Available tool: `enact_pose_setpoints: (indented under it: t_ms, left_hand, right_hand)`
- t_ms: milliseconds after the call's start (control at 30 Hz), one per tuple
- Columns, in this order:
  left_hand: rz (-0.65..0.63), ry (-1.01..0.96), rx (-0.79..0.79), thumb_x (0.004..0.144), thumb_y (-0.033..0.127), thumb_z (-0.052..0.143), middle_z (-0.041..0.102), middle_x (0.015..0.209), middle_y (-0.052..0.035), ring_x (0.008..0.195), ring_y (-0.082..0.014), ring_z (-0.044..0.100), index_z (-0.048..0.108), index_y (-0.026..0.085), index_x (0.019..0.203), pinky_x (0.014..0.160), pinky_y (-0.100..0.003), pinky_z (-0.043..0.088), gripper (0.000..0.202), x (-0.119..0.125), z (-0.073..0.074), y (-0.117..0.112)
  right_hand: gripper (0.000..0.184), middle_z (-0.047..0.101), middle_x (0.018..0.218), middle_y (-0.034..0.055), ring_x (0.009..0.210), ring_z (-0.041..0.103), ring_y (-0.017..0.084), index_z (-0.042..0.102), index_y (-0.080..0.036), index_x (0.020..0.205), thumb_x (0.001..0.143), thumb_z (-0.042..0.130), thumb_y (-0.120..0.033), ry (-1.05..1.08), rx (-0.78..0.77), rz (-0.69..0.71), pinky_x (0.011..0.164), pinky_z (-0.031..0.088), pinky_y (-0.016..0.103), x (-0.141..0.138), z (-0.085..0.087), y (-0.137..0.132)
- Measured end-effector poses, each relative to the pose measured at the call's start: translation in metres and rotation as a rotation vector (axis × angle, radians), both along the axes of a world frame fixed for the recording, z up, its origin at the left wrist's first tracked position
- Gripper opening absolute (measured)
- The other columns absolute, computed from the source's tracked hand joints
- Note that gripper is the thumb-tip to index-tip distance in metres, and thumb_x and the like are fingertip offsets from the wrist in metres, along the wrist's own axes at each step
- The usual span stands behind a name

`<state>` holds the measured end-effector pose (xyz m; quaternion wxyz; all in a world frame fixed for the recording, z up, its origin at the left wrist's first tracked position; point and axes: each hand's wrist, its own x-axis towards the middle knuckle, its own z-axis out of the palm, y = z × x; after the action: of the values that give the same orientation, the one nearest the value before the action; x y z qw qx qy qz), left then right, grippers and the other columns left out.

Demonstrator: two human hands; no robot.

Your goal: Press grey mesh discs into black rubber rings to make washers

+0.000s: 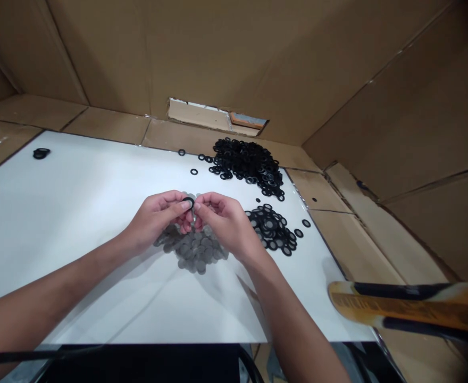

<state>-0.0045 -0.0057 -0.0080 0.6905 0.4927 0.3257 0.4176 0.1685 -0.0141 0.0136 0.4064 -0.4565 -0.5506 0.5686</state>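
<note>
Left hand: the left hand [154,217] pinches a small flat black ring [191,200] between thumb and fingertips, the thumb lying over its face.
Right hand: the right hand [228,219] has thumb and fingers drawn narrow, tips at the ring's right side; whether they grip anything cannot be told.
Held ring: above the middle of the smooth white bench top [98,191], between the two hands; whether its centre is filled is hidden.
Grey discs: a loose heap of thin, round, translucent grey discs [202,250] lies under and just in front of the hands, between the far and near edges.
Black rings: a dense pile of matching black rings [245,159] sits at the far right corner, with a few strays along the far edge.
Filled rings: black rings with grey centres [272,226] lie heaped beside the right hand, near the right edge.
Far left corner: a small black clump [41,153].
Near right corner: a blurred yellow-and-black long object [409,306] overlaps it in view.
Surround: brown cardboard walls [234,58] rise beyond the far and right edges.
</note>
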Motion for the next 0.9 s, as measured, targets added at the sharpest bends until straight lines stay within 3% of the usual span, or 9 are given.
enact_pose_setpoints:
  t_ms: [300,500,700,900]
  left_hand:
    - [-0.026,0.065,0.000,0.089,0.033,0.067,0.068,0.072,-0.0010,0.066,-0.0146,0.065,0.067,0.017,0.084,0.066,-0.027,0.053,0.017,-0.0006,0.0028,0.0008]
    - [-0.085,0.110,0.019,0.089,0.032,0.067,0.070,0.072,-0.0026,0.068,-0.0158,0.067,0.070,0.017,0.081,0.068,-0.028,0.054,0.017,-0.0034,0.0014,0.0034]
    - [-0.034,0.074,0.021,0.088,0.029,0.068,0.070,0.070,-0.0015,0.067,-0.0145,0.067,0.069,0.016,0.081,0.070,-0.027,0.055,0.015,-0.0023,0.0051,0.0013]
    - [0.063,0.084,0.033,0.088,0.033,0.070,0.069,0.074,-0.0008,0.064,-0.0131,0.064,0.067,0.015,0.086,0.064,-0.026,0.054,0.018,-0.0027,0.0039,0.0019]
  right_hand:
    - [0.017,0.064,0.065,-0.0015,0.060,0.059,0.012,0.057,-0.018,0.079,0.085,0.063,-0.032,0.007,-0.011,0.060,0.060,0.048,0.025,-0.0004,0.0015,-0.0016]
    - [0.003,0.063,0.063,-0.0030,0.059,0.058,0.012,0.058,-0.019,0.078,0.081,0.059,-0.020,-0.064,-0.005,0.087,0.058,0.047,0.024,0.0035,0.0027,-0.0025]
    - [0.004,0.065,0.064,-0.0033,0.060,0.059,0.012,0.057,-0.020,0.078,0.081,0.056,-0.017,-0.095,0.068,0.036,0.059,0.046,0.023,0.0024,0.0022,-0.0039]
    - [0.009,0.064,0.067,-0.0018,0.060,0.058,0.011,0.062,-0.017,0.083,0.083,0.064,-0.027,-0.069,0.060,-0.024,0.061,0.048,0.024,-0.0003,0.0016,-0.0020]
